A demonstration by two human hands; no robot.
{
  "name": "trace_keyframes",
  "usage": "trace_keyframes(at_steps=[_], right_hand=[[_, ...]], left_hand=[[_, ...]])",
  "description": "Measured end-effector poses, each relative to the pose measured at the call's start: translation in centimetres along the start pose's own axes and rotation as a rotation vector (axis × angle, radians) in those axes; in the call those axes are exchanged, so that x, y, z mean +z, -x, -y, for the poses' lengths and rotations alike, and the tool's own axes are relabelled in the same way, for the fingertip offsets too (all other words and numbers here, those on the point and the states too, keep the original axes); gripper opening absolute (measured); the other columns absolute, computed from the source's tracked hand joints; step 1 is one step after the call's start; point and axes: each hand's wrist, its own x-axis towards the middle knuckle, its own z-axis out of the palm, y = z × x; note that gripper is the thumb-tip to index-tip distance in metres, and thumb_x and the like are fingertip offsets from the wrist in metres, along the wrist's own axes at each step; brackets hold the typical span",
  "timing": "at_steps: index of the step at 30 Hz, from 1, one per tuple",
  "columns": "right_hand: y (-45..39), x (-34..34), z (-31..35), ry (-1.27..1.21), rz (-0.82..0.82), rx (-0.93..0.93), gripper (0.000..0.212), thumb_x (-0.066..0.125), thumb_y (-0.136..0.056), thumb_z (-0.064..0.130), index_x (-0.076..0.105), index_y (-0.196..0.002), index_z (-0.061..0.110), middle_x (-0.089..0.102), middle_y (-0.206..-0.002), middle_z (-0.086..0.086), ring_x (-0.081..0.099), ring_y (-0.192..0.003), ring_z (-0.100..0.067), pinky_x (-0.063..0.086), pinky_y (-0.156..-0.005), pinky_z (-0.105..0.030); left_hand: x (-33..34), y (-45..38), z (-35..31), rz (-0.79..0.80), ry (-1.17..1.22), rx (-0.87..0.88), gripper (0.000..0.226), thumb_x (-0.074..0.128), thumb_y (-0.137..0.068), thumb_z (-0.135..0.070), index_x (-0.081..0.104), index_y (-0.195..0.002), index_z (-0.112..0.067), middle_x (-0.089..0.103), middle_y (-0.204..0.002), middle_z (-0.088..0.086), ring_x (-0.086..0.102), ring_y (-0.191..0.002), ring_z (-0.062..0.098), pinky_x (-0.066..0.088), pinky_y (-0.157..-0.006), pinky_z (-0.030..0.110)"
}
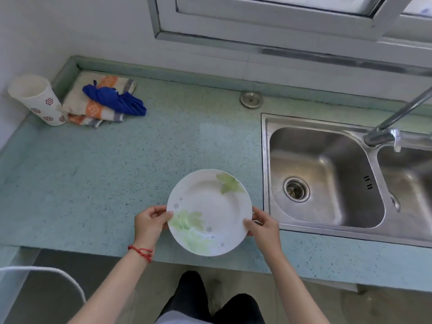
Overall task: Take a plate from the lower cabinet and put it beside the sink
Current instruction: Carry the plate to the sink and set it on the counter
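Plate, white with green leaf prints, sits just left of the sink, over the front part of the desk; whether it rests on the desk or hangs a little above it cannot be told; its near edge reaches past the desk's front edge. Left hand pinches the plate's left rim, thumb on top and fingers under, so its grip is closed on the plate; a red string circles that wrist. Right hand holds the right rim the same way, thumb on top, grip closed on the plate, just at the sink's front-left corner. Sink is steel with two basins; a drain lies in the left basin; a tap reaches over from the right. Well left of the sink, at the back corner of the desk, lies a folded towel with a blue cloth on it; a patterned cup stands touching the towel's left side. A round steel cap is set in the desk behind the sink's left corner.
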Motion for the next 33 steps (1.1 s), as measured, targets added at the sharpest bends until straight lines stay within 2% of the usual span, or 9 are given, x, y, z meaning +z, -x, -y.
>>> trace_keyframes(at_steps=[2,5,8,15,18,21,25,33], right_hand=[[-0.6,0.6,0.2,0.024,-0.016,0.006,0.046,0.056,-0.077,-0.007,0.066,-0.088,0.036,0.061,-0.075,-0.007,0.058,-0.068,-0.022,0.055,-0.065,-0.041],[-1.4,1.1,0.4,0.035,-0.04,0.01,0.042,0.057,-0.078,-0.007,0.066,-0.093,0.032,0.061,-0.074,-0.005,0.056,-0.068,-0.02,0.052,-0.061,-0.036],[-1.8,1.4,0.4,0.022,-0.053,0.017,0.046,0.057,-0.077,-0.007,0.065,-0.089,0.037,0.061,-0.073,-0.002,0.055,-0.068,-0.02,0.05,-0.066,-0.039],[-2.4,1.7,0.2,-0.004,-0.085,0.035,0.039,0.058,-0.078,-0.007,0.065,-0.109,0.016,0.061,-0.076,-0.006,0.053,-0.07,-0.02,0.048,-0.069,-0.035],[-2.7,1.8,0.2,-0.001,-0.096,0.032,0.04,0.059,-0.078,-0.006,0.064,-0.111,0.015,0.06,-0.073,-0.004,0.052,-0.067,-0.019,0.047,-0.066,-0.034],[-3.2,2.0,0.4,0.01,-0.094,0.032,0.04,0.06,-0.078,-0.004,0.064,-0.112,0.016,0.06,-0.073,-0.003,0.052,-0.066,-0.019,0.046,-0.062,-0.032],[-4.1,2.3,1.2,0.004,-0.091,0.019,0.041,0.06,-0.079,-0.005,0.061,-0.114,0.015,0.061,-0.075,-0.001,0.054,-0.072,-0.02,0.05,-0.073,-0.036],[-6.8,3.2,2.6,-0.015,-0.095,0.0,0.04,0.059,-0.078,-0.004,0.063,-0.114,0.013,0.061,-0.078,-0.005,0.054,-0.074,-0.021,0.048,-0.074,-0.036]], left_hand=[[-0.1,-1.0,-0.2,0.006,0.0,-0.011,0.018,0.065,-0.075,0.006,0.062,-0.071,-0.012,0.064,-0.074,0.005,0.06,-0.067,0.019,0.052,-0.049,0.011],[0.1,-2.1,-0.5,0.017,-0.009,-0.033,0.013,0.064,-0.075,0.006,0.063,-0.076,-0.007,0.064,-0.073,0.005,0.06,-0.066,0.019,0.052,-0.047,0.012],[0.4,-2.5,-0.8,0.027,0.003,-0.039,0.011,0.063,-0.076,0.007,0.062,-0.081,-0.003,0.064,-0.074,0.005,0.06,-0.066,0.018,0.051,-0.046,0.011],[0.6,-3.3,-1.0,0.044,0.007,-0.06,0.013,0.063,-0.076,0.007,0.061,-0.076,-0.006,0.064,-0.074,0.005,0.061,-0.066,0.019,0.053,-0.047,0.013],[0.5,-3.7,-0.8,0.048,-0.001,-0.057,0.018,0.065,-0.075,0.005,0.062,-0.073,-0.013,0.065,-0.075,0.005,0.062,-0.068,0.02,0.055,-0.05,0.016],[0.6,-4.2,-1.0,0.042,0.01,-0.06,0.013,0.065,-0.075,0.006,0.062,-0.078,-0.007,0.066,-0.075,0.006,0.063,-0.068,0.02,0.056,-0.051,0.016],[1.1,-5.2,-1.7,0.035,0.02,-0.042,0.015,0.064,-0.075,0.007,0.063,-0.088,0.0,0.065,-0.076,0.006,0.063,-0.068,0.02,0.056,-0.051,0.017],[2.4,-7.4,-3.4,0.005,0.019,-0.004,0.02,0.063,-0.076,0.007,0.061,-0.097,0.006,0.063,-0.091,0.016,0.06,-0.066,0.017,0.054,-0.051,0.014]])
